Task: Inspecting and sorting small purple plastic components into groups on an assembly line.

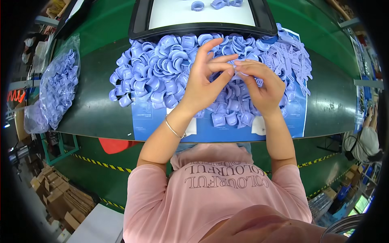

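Over the pile, my left hand [208, 77] and my right hand [263, 83] meet fingertip to fingertip. Both pinch a small lavender plastic piece [242, 73], mostly hidden by the fingers, so its exact shape cannot be made out. The left thumb and a finger press together while its other fingers stretch out; the right fingers are bent inward. Beneath them spreads a heap of curved periwinkle plastic pieces [170, 60], like short open cuffs. Flat slotted plastic strips [289, 56] in a paler lavender lie heaped beside my right hand.
A black-rimmed tray [202, 30] with a white bottom stands beyond the heap, holding several ring-shaped pieces [197, 5]. A clear bag [60, 89] of similar pieces lies at the left edge of the dark table [97, 109]. A blue printed sheet [152, 125] lies under the heap.
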`<state>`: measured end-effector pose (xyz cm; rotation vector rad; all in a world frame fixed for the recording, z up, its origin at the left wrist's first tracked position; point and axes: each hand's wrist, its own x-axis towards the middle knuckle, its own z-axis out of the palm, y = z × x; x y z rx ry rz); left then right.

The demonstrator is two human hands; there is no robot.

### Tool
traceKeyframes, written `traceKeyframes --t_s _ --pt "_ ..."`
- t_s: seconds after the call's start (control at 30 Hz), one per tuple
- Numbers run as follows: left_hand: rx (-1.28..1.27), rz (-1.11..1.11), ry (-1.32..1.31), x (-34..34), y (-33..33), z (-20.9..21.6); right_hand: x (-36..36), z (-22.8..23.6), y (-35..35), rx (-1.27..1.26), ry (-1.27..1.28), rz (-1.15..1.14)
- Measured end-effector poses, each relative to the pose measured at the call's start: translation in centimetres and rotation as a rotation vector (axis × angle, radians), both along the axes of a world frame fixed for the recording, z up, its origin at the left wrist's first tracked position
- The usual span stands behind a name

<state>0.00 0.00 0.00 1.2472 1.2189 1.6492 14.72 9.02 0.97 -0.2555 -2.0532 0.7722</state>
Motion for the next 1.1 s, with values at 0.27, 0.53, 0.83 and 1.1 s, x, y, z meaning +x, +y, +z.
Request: traceKeyframes --t_s 0.27,0.53,0.83,1.1 --pt "0.079 0.105 0.334 0.3 -0.4 0.1 -0.4 0.2 0.2 0.008 -0.094 -0.183" --pt "0.071 0.141 0.378 0.5 -0.2 0.0 -0.2 0.2 0.8 0.089 -0.116 -0.221" --pt "0.115 0.265 0.698 0.2 -0.3 -0.7 0.0 0.8 0.5 -0.141 -0.27 -0.185" --pt "0.058 0.313 0.702 0.4 0.0 -0.9 -0.5 0.7 -0.4 0.243 -0.33 -0.23"
